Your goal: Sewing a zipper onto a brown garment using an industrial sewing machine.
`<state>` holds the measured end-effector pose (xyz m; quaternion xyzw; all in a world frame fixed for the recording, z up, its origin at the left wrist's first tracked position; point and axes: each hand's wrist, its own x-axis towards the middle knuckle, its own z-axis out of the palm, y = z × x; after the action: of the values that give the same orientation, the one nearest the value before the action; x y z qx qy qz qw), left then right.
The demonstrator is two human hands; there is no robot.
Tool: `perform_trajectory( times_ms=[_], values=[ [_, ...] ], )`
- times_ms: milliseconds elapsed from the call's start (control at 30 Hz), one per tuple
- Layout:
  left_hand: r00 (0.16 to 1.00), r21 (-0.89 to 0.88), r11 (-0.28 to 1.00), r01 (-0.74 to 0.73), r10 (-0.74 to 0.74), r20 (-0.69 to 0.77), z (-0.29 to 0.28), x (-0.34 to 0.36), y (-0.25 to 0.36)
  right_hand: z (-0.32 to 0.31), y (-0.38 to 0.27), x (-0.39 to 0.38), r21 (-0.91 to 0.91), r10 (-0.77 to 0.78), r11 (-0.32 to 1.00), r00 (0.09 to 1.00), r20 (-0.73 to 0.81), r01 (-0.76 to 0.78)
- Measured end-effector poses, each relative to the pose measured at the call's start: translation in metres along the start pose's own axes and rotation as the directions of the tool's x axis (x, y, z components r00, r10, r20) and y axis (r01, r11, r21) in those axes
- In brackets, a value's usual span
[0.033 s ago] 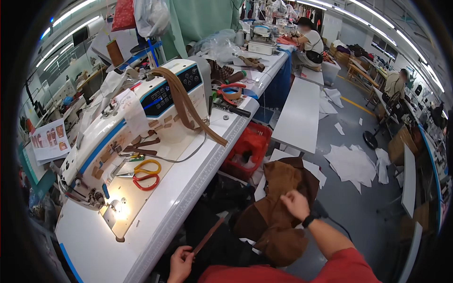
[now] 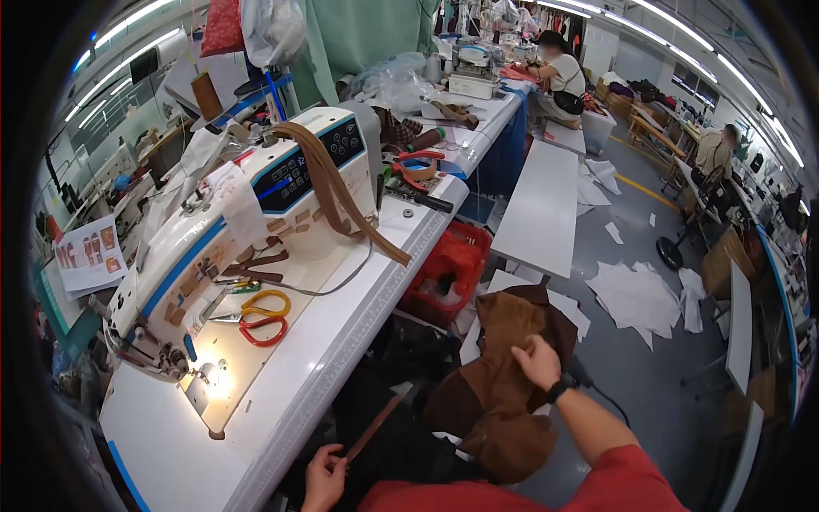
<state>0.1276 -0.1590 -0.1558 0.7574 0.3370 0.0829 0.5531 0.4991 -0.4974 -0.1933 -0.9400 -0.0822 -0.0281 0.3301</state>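
Note:
My left hand (image 2: 324,480) is at the lower edge, its fingers closed on the end of a narrow brown strip (image 2: 375,428). The strip slants up and away over dark cloth. My right hand (image 2: 539,362), a black band on its wrist, is over a brown fabric piece (image 2: 503,328) with darker brown panels, heaped to my right. Its fingers are curled and pinched together at the fabric; the tips are partly hidden. To the left stands a white sewing machine (image 2: 196,239) with its needle lamp lit. Scissors (image 2: 264,320) with yellow and red handles lie on its bed.
Brown strips (image 2: 328,188) drape over the machine. A red crate (image 2: 452,269) stands beside the white table (image 2: 299,401). Beyond it is a long white board (image 2: 546,205); paper pieces (image 2: 636,294) lie on the floor. One person (image 2: 563,77) sits farther back, another (image 2: 715,152) at the right.
My right hand has shifted very slightly to the right over the brown fabric. My left hand, with the strip, has barely moved.

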Motion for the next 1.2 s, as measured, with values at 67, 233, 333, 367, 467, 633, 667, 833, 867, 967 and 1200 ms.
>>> perform_trajectory(
  times_ms=[67, 233, 333, 367, 467, 633, 667, 833, 867, 967, 1200],
  values=[
    [0.999, 0.092, 0.995, -0.039, 0.04, -0.01, -0.005, 0.0, -0.009, 0.016, 0.039, 0.024, -0.202, -0.16, 0.974, 0.943, -0.293, 0.103],
    [0.995, 0.417, 0.905, 0.082, -0.101, 0.024, -0.016, -0.012, 0.012, -0.019, 0.037, 0.078, 0.365, 0.101, 0.902, 0.935, 0.339, -0.23],
    [0.991, 0.482, 0.867, -0.128, 0.131, 0.028, -0.009, -0.03, 0.037, -0.093, -0.004, 0.11, 0.838, -0.166, 0.503, 0.928, 0.334, -0.211],
    [0.987, 0.54, 0.83, -0.144, 0.161, 0.016, -0.006, -0.04, 0.051, -0.126, -0.067, 0.102, 0.893, -0.178, 0.383, 0.929, 0.324, -0.238],
    [0.986, 0.375, 0.912, -0.168, 0.162, 0.047, 0.005, -0.055, 0.105, -0.183, -0.12, 0.119, 0.979, -0.443, 0.204, 0.89, 0.108, -0.017],
    [0.936, 0.317, 0.883, -0.346, 0.35, 0.048, 0.005, -0.047, 0.188, -0.248, -0.224, 0.141, 0.914, -0.625, -0.148, 0.681, -0.382, 0.377],
    [0.905, 0.344, 0.844, -0.411, 0.423, 0.043, 0.004, -0.041, 0.2, -0.262, -0.244, 0.145, 0.891, -0.685, -0.233, 0.585, -0.434, 0.389],
    [0.825, 0.31, 0.783, -0.539, 0.565, 0.008, 0.017, 0.005, 0.244, -0.314, -0.337, 0.134, 0.821, -0.824, -0.508, 0.131, -0.551, 0.259],
    [0.88, 0.228, 0.852, -0.47, 0.471, 0.055, 0.018, 0.014, 0.255, -0.319, -0.348, 0.127, 0.797, -0.791, -0.547, 0.153, -0.592, 0.257],
    [0.816, 0.157, 0.807, -0.569, 0.578, -0.018, 0.019, 0.053, 0.257, -0.323, -0.374, 0.111, 0.719, -0.702, -0.606, 0.198, -0.684, 0.339],
    [0.834, -0.044, 0.833, -0.552, 0.552, -0.02, -0.009, 0.011, 0.249, -0.306, -0.497, 0.027, 0.531, -0.517, -0.597, 0.218, -0.828, 0.601]
  ],
)
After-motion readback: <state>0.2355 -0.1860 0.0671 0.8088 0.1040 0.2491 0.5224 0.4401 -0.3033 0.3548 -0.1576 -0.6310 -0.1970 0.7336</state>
